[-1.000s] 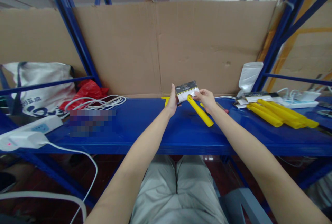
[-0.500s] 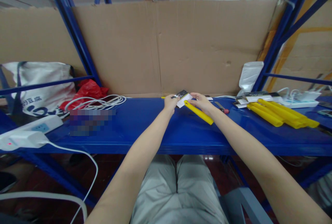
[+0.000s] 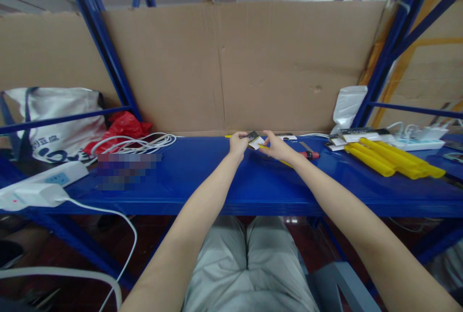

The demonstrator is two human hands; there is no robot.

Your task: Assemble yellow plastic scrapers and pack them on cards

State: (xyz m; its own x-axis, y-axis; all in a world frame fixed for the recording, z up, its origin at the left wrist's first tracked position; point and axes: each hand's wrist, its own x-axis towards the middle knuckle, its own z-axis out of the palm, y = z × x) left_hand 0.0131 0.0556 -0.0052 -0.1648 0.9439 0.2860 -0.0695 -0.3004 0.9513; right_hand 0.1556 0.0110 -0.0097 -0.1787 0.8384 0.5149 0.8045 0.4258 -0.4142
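Over the far middle of the blue table, my left hand (image 3: 239, 143) grips the left side of a small black and white card (image 3: 255, 141). My right hand (image 3: 275, 146) is at the card's right side, its fingers bent around a yellow piece (image 3: 286, 163) that lies mostly hidden under the hand and wrist. A yellow end shows between its fingers, against the card. Just right of my right hand lies a red-handled tool (image 3: 311, 155) with a flat blade.
Several yellow rolled pieces (image 3: 396, 157) and stacked black and white cards (image 3: 356, 135) lie right on the blue table (image 3: 202, 177). Coiled white cable (image 3: 154, 141), a red bag (image 3: 126, 126) and a power strip (image 3: 68, 174) are left. Cardboard (image 3: 289, 66) stands behind.
The yellow piece has swung from in front of my right hand to mostly beneath it. The card has tilted and shifted slightly, and my right hand has moved a little lower.
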